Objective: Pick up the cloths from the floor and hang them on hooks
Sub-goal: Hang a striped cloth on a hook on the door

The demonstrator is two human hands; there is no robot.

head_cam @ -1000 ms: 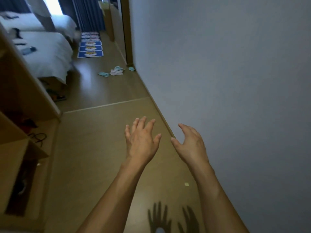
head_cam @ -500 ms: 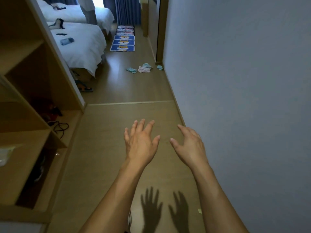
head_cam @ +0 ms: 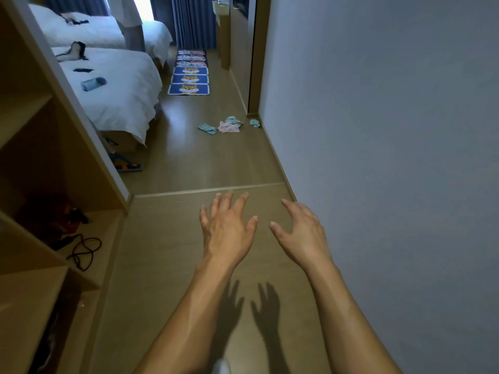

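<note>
Several small cloths lie on the wooden floor far ahead: a striped teal cloth, a pink cloth with a teal one against it, and a small teal cloth by the wall corner. My left hand and my right hand are stretched out in front of me, palms down, fingers spread and holding nothing. Both hands are well short of the cloths. No hooks are in view.
A grey wall runs along my right. Wooden shelving stands on the left with a black cable at its base. Beyond are white beds, a row of blue floor mats and dark curtains.
The view has swung left and forward along the corridor; the shelving has come into view and the cloths appear nearer. Both hands stay open and outstretched.
</note>
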